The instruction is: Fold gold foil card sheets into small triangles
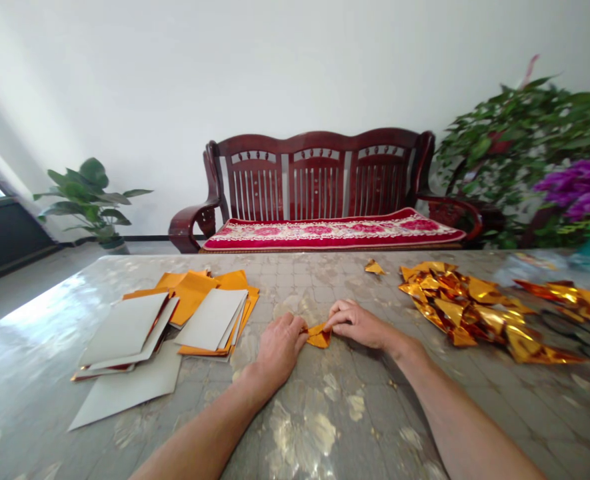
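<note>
A small piece of folded gold foil paper (319, 336) lies at the middle of the table between my two hands. My left hand (281, 347) is closed on its left end, with the fingertips bent down near the tabletop. At its right end, my right hand (357, 323) pinches the paper between thumb and fingers. To the left are stacks of paper sheets, some with the pale side up (125, 330) and some with the orange side up (195, 293). On the right lies a heap of folded shiny gold paper pieces (467, 303).
A patterned cover lies over the table (319, 427). One loose gold piece (375, 267) sits near the far edge. At right are a clear plastic bag (532, 267), dark cords (569, 333) and purple flowers (582, 187). Behind stands a wooden bench (319, 143).
</note>
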Tool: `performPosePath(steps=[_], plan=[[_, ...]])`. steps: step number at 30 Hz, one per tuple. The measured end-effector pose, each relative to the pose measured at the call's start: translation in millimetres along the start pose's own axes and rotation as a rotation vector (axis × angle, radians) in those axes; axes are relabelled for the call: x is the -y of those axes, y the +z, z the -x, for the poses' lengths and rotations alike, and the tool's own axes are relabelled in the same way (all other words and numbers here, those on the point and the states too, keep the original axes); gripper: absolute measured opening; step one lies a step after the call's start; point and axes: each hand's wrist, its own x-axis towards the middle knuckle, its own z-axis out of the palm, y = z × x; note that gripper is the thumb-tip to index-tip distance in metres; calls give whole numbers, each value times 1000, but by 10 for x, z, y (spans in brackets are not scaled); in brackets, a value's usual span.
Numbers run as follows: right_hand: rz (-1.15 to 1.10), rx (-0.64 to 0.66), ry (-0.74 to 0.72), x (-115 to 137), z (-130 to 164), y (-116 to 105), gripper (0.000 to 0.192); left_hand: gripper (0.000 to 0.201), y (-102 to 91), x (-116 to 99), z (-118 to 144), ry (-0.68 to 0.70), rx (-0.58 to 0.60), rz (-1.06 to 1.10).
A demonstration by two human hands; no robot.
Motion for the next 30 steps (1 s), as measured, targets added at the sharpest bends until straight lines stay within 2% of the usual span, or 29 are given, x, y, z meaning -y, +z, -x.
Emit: performPosePath(steps=[9, 19, 23, 26, 28, 30], plan=[[50, -71, 12, -35, -10, 82, 21, 22, 2, -12, 2, 28, -3, -9], [78, -232, 189, 73, -83, 217, 10, 15, 29, 13, -4, 31, -27, 23], [108, -320, 276, 156, -97, 250, 30, 13, 29, 14, -2, 24, -36, 53], [109, -340, 262, 189, -107, 262, 45, 11, 16, 3, 4, 6, -19, 78], [113, -324, 227, 195, -110, 262, 40, 10, 4, -11, 11, -6, -7, 87], [121, -310, 185, 192, -108, 257, 25, 9, -5, -25, 17, -9, -6, 80]])
